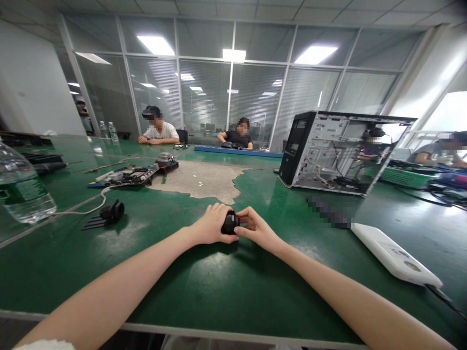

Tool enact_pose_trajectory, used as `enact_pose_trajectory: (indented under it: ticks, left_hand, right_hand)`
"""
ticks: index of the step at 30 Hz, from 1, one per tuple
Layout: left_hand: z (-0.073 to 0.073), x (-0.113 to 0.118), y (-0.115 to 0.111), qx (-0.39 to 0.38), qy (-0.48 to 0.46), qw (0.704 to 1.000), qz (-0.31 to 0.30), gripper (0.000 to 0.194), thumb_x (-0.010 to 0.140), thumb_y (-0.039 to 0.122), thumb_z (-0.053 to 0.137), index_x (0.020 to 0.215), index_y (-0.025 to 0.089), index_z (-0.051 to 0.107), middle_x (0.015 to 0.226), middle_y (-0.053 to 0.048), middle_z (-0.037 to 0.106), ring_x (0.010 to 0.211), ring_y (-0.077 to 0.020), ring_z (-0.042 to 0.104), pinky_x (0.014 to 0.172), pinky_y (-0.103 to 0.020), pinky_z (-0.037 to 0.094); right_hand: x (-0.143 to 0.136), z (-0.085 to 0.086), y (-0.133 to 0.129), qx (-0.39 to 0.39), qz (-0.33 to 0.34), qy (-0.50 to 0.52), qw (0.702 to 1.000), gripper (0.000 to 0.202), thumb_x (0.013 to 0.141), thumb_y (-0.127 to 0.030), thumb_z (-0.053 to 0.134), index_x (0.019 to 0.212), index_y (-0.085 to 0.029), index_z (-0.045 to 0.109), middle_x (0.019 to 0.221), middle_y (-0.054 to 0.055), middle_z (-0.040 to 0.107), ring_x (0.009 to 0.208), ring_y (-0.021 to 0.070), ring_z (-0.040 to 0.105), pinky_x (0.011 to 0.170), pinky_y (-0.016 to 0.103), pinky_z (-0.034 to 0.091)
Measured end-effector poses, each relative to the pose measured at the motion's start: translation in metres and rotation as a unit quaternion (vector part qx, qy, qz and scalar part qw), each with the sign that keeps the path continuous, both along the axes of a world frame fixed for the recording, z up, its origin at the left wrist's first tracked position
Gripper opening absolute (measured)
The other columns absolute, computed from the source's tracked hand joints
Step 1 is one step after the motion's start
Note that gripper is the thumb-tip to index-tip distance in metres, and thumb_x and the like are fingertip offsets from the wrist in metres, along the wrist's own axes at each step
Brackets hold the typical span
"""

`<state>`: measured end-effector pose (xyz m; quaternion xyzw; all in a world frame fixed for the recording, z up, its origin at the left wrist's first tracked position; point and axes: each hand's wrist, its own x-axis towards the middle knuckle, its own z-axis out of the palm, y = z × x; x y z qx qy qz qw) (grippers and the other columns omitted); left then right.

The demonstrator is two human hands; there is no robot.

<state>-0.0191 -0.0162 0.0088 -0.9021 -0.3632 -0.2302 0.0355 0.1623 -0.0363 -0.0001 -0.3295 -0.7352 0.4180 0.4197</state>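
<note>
On the green bench (pixel 204 301), a water bottle (pixel 25 189) stands at far left, then a pronged black piece (pixel 111 211) with a circuit board (pixel 127 174) behind. Centrally, the left hand (pixel 210 224) curls its fingers around a black rounded object (pixel 229 223); the right hand (pixel 257 227) pinches its right side. Beyond are an open computer case (pixel 301 150) and, nearer, a white device (pixel 396 253).

Open computer case (pixel 324 155) standing on the right; nearer, a white device (pixel 396 255) trailing a dark cable (pixel 445 297); far left, a clear bottle (pixel 25 189); across the way, a person in white (pixel 162 131).
</note>
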Motion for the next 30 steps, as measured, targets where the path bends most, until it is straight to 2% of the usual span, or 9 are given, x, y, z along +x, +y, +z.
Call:
enact_pose_trajectory:
  ticks: [4,8,15,21,25,30]
  left_hand:
    - [0.0006,0.0002,-0.0001,-0.004,-0.001,1.000,-0.004,0.060,0.059,0.054,0.059,0.102,0.017,0.041,0.096,-0.007,0.048,0.088,-0.0235,0.043,0.077,-0.036,0.033]
    - [0.0018,0.0006,-0.0001,-0.004,0.001,1.000,-0.007,0.059,0.059,0.053,0.060,0.101,0.016,0.041,0.096,-0.007,0.048,0.088,-0.0235,0.043,0.077,-0.037,0.033]
    - [0.0022,0.0005,-0.0014,-0.001,0.003,1.000,-0.004,0.059,0.059,0.052,0.059,0.102,0.016,0.041,0.095,-0.007,0.049,0.087,-0.0234,0.043,0.076,-0.036,0.033]
    - [0.0013,0.0000,-0.0009,0.002,-0.001,1.000,-0.009,0.061,0.059,0.053,0.059,0.103,0.016,0.040,0.096,-0.007,0.048,0.088,-0.0235,0.043,0.076,-0.036,0.033]
    - [0.0016,-0.0001,-0.0006,-0.001,-0.001,1.000,-0.007,0.060,0.059,0.054,0.060,0.102,0.017,0.041,0.096,-0.007,0.049,0.087,-0.0232,0.043,0.076,-0.036,0.033]
    - [0.0028,-0.0002,-0.0014,-0.013,-0.004,1.000,-0.007,0.065,0.058,0.057,0.059,0.104,0.017,0.040,0.096,-0.007,0.048,0.087,-0.0230,0.043,0.076,-0.036,0.032]
  right_hand:
    - [-0.0017,0.0012,0.0010,0.002,-0.019,0.009,1.000,0.021,0.071,-0.029,0.058,0.087,-0.020,0.047,0.089,0.001,0.051,0.087,0.0143,0.054,0.075,0.029,0.046]
    - [-0.0006,0.0003,0.0025,0.000,-0.037,-0.021,0.999,0.029,0.071,-0.029,0.058,0.096,-0.020,0.046,0.094,0.003,0.051,0.089,0.0151,0.053,0.078,0.032,0.045]
    - [0.0001,-0.0011,0.0002,0.003,0.004,-0.010,1.000,0.034,0.067,-0.029,0.063,0.094,-0.021,0.044,0.098,0.003,0.050,0.089,0.0158,0.053,0.069,0.029,0.047]
    - [-0.0026,-0.0002,-0.0001,0.011,-0.026,0.000,1.000,0.023,0.072,-0.032,0.057,0.087,-0.020,0.045,0.090,0.001,0.052,0.088,0.0156,0.054,0.073,0.030,0.046]
    - [-0.0019,-0.0022,0.0021,0.014,-0.046,-0.031,0.998,0.028,0.072,-0.030,0.057,0.095,-0.020,0.045,0.095,0.003,0.052,0.088,0.0153,0.054,0.075,0.031,0.046]
    - [-0.0006,-0.0025,0.0010,0.019,-0.025,-0.043,0.999,0.028,0.072,-0.029,0.057,0.096,-0.020,0.045,0.098,0.003,0.051,0.086,0.0147,0.055,0.074,0.031,0.046]
